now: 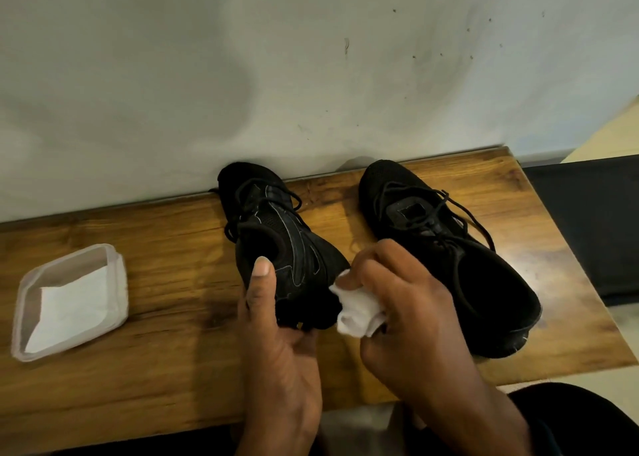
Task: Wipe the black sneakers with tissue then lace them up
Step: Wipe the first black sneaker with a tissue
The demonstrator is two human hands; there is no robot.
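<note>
Wiping is the step I am judging to be under way. My left hand is gripping the heel end of the centre sneaker, with the thumb lying up along the collar and the other fingers curling under the heel. My right hand is bunching a white tissue wad in curled fingers and pressing it against the rear of that shoe's side panel. The shoe's long axis is running from the heel at lower centre up to the toe, which is touching or nearly touching the wall. So the unwiped length is lying straight up-frame from the tissue, and the right hand is the nearer one for stroking toward the toe. I am counting two black sneakers. The second sneaker is sitting just to the right on the wooden bench, behind my right hand, with its laces lying loose. I am seeing one wad in hand and one tissue pack at the left of the frame, well apart from both shoes, with a sheet showing in its opening. Lacing is, by my reckoning, not yet beginning on either shoe.
</note>
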